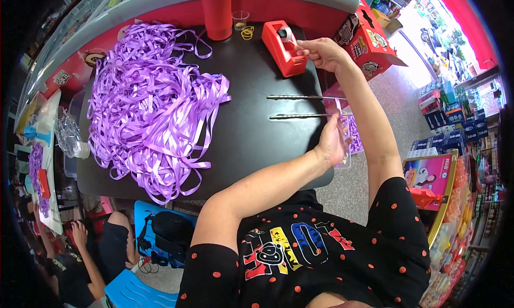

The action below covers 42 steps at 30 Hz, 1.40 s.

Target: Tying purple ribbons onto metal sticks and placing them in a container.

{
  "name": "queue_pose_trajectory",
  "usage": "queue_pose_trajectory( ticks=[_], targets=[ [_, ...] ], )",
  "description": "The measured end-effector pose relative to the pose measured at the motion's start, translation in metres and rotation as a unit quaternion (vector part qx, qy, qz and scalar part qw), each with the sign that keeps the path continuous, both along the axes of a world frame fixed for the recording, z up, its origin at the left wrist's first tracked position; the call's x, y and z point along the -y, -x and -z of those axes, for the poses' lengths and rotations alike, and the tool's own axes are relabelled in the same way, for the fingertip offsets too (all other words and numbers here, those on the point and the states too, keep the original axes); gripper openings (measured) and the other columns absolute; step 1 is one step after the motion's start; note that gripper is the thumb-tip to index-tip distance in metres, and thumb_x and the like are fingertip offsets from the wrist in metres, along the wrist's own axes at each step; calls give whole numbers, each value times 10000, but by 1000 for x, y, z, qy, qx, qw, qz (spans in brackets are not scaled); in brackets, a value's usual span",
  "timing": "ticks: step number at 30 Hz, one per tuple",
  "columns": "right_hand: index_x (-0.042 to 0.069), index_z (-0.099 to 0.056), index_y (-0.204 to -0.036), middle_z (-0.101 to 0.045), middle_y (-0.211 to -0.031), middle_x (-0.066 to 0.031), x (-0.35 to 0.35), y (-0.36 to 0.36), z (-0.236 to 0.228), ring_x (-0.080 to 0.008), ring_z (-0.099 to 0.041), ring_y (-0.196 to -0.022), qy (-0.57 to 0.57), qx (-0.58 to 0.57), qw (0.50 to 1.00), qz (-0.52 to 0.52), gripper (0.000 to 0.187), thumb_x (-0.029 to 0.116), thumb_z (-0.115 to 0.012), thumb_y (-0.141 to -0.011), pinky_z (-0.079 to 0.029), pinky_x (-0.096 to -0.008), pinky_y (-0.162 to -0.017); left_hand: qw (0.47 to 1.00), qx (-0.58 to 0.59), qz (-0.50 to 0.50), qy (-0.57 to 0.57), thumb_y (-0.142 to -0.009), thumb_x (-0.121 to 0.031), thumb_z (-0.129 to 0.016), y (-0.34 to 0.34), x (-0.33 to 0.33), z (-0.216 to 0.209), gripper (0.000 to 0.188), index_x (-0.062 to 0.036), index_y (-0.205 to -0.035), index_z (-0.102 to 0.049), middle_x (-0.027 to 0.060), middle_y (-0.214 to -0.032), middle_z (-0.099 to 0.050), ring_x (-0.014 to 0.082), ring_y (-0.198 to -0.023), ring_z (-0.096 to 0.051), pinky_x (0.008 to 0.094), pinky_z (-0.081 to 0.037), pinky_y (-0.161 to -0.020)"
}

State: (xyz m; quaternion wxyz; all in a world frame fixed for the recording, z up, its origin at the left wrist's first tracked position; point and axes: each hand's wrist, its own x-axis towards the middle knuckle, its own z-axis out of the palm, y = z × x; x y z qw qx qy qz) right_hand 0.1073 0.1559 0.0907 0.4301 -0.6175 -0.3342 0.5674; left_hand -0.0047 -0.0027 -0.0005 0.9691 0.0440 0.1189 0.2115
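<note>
Our right hand (326,52) reaches across to a red plastic tape dispenser (293,66) near the far edge of a black table with rounded corners (246,152). Its thumb and forefinger come close together just at the dispenser's toothed end, beside the white-cored roll of tape (287,34); we cannot tell whether clear tape is caught between them.

Our left hand (333,142) is at the table's right edge, palm turned partly up, fingers bent next to a narrow strip of purple ribbon (338,105). We cannot tell if its fingers are closed on that strip, since the fingertips are partly hidden. Two thin metal rods with dark, ridged ends (292,98) lie side by side between our hands, running out past the table's edge. Below that edge, more purple ribbon (355,136) shows.

A large tangled heap of shiny purple ribbon (155,104) takes up the left half of the tabletop. At the back we have a tall red tumbler (218,14), a small clear plastic cup (240,20) and yellow rubber bands (247,34). A red printed cardboard box (375,53) stands just beyond our right wrist, crowding that side.
</note>
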Motion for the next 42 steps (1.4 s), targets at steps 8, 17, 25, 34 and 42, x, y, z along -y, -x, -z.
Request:
queue_pose_trajectory(
  ticks=[8, 17, 25, 34, 42],
  targets=[
    [17, -644, -772, -492, -618, 50, -9, -8, 10, -6, -295, -468, 8, 24, 1000, 10, 207, 202, -735, -785, -163, -188, -402, 1000, -15, 5, 24, -901, -511, -489, -1, 1, -1, 323, -213, -1002, -563, -89, -953, -537, 90, -869, -446, 279, -395, -730],
    [59, -615, -769, -507, -645, 73, 3, -1, -2, 4, -323, -472, -15, -27, 999, 23, 168, 192, -696, -830, -220, -165, -417, 1000, -16, -1, 11, -899, -516, -479, 1, -1, -3, 349, -197, -1027, -543, -54, -1010, -523, 118, -928, -423, 299, -386, -759],
    [39, -631, -763, -417, -561, 77, 25, 1, -2, -20, -277, -456, -33, -20, 999, -15, 216, 228, -730, -798, -194, -186, -414, 1000, -20, -2, -12, -898, -523, -466, 3, 0, -6, 374, -189, -1058, -517, -22, -1110, -480, 165, -1047, -361, 346, -338, -846],
    [34, -622, -782, -469, -610, 71, 48, 12, 11, -6, -346, -482, -30, 1, 999, 35, 208, 213, -723, -811, -243, -164, -426, 1000, 9, -15, 7, -931, -470, -439, -1, -1, -2, 331, -202, -1110, -516, -44, -1116, -504, 173, -1061, -446, 341, -354, -862],
    [14, -633, -772, -442, -568, 54, 52, 15, 20, -19, -321, -461, -48, -17, 996, 73, 206, 190, -740, -777, -216, -180, -406, 1000, 20, -8, -5, -943, -449, -428, 5, -2, -11, 327, -195, -1122, -528, -42, -1070, -563, 146, -990, -505, 324, -391, -835]
  ],
)
